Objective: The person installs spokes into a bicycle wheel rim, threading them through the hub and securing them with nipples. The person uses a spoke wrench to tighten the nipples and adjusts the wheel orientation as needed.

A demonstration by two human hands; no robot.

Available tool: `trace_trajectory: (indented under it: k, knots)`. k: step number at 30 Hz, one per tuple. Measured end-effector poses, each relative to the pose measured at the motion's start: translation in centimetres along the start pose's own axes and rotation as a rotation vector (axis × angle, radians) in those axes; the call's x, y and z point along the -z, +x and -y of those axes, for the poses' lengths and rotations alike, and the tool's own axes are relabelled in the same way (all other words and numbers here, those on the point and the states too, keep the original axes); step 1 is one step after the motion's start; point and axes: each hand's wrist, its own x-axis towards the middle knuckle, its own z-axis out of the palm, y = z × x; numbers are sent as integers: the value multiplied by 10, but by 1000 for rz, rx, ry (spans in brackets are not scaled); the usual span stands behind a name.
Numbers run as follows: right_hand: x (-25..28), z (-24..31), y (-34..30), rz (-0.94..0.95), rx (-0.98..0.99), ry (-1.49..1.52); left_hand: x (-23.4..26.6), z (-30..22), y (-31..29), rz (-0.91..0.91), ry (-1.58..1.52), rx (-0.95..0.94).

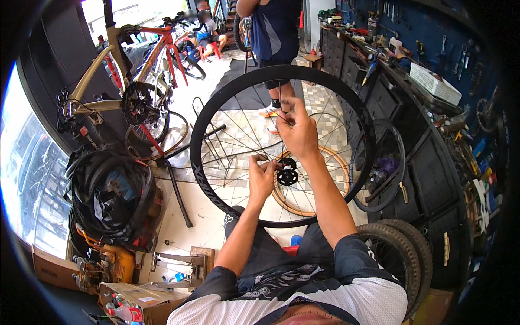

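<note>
A black bicycle wheel rim [200, 142] stands tilted in front of me above my lap, with thin spokes running to a small black hub [287, 176]. My left hand [261, 177] is beside the hub, thumb and fingers pinched together at its left side. What lies between those fingertips is too small to make out. Higher up, my right hand [299, 130] reaches inside the rim with its fingers closed round a thin dark spoke [280, 96], below the rim's upper part.
A tan tyre [340, 162] lies on the floor behind the wheel. Bicycles [142, 100] and a heap of black tyres [89, 200] are at left. Dark drawer cabinets [428, 173] line the right, with worn tyres [398, 244] nearby. A person [276, 32] stands ahead; another sits farther back.
</note>
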Motion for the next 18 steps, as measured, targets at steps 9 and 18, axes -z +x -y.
trace_trajectory:
  k: [9,18]
  knots:
    - [53,-5,-4,145,-164,225,-31,-16,-35,-127,327,-358]
    - [109,6,-21,164,-27,-202,11,-1,3,127,322,-158]
